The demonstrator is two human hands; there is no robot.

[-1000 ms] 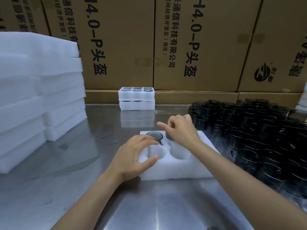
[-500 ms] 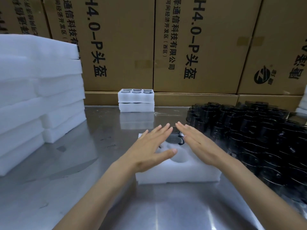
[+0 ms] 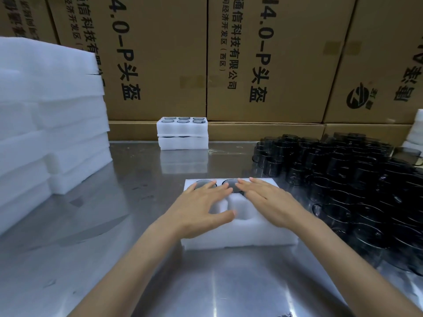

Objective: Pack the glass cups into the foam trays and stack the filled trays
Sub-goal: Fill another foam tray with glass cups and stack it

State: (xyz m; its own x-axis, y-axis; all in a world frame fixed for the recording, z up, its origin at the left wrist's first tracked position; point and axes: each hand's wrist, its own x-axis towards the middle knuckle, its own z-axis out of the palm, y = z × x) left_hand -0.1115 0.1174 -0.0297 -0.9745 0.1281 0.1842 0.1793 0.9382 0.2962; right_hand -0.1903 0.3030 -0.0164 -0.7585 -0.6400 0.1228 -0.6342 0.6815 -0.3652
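Cardboard cartons [image 3: 263,58] printed "4.0-P头盔" and "通信科技有限公司" back the steel table [image 3: 137,259], where the left hand [image 3: 201,208] and right hand [image 3: 267,200] lie flat, fingers straight, over a foam tray [image 3: 242,236] holding two glass cups [image 3: 231,183] in its far pockets.

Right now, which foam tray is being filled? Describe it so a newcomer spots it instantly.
On the steel table, left of the mass of dark glass cups, one white foam tray lies nearest the camera under both open hands. Unlike the full two-tray stack by the cardboard boxes, it sits alone with empty pockets showing.
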